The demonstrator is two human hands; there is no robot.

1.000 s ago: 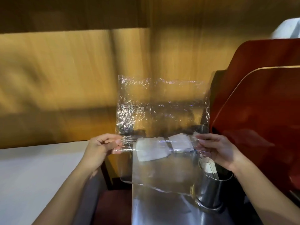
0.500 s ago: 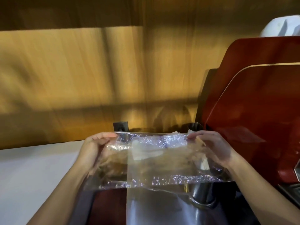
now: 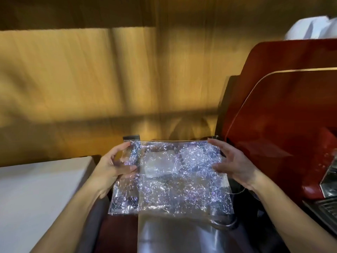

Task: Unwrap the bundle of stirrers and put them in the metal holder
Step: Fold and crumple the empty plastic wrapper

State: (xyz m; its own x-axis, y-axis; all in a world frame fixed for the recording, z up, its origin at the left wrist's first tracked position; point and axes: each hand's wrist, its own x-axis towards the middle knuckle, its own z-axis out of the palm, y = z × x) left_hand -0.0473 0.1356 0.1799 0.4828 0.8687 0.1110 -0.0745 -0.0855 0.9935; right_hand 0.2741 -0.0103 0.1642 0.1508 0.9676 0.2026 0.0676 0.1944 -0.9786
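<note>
A crinkled sheet of clear plastic wrap with pale labels on it is folded over and stretched flat between my hands. My left hand pinches its left edge between thumb and fingers. My right hand grips its right edge. The metal holder stands low on the right behind the wrap, only part of its shiny base and rim showing. The stirrers are hidden by the wrap.
A red coffee machine fills the right side, with its drip tray at the lower right. A white counter lies at the left. A steel surface sits below the wrap. A wooden wall stands behind.
The wrap, held upright a second ago, has been folded down toward me and now lies nearly flat between my hands. Both hands have kept their grip on its edges.
</note>
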